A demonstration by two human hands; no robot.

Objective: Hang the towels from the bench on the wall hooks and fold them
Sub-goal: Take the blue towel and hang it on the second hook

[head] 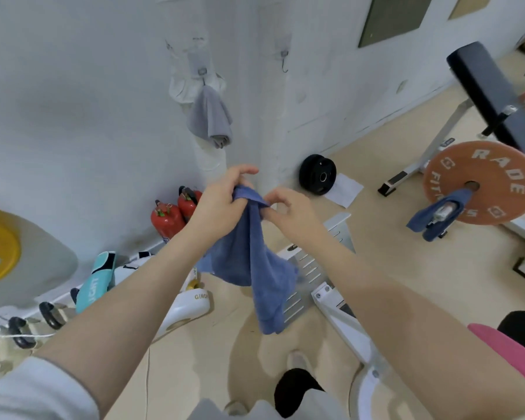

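Below the free wall hook (284,60), both hands, left (222,198) and right (288,209), pinch the blue towel (255,262); soft, light, limp, probably best held by its top edge.

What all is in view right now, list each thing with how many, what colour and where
blue towel: one, blue, held up in both hands
grey towel: one, grey, hanging on left wall hook
empty hook: one, metal, on the wall, right of it
second blue towel: one, blue, draped on barbell end, right
orange plate: one, orange, on the barbell
black plate: one, black, leaning at the wall
fire extinguishers: two, red, floor by wall
bench: one, black pad, far right
hands: left hand grips the towel's top; right hand pinches it
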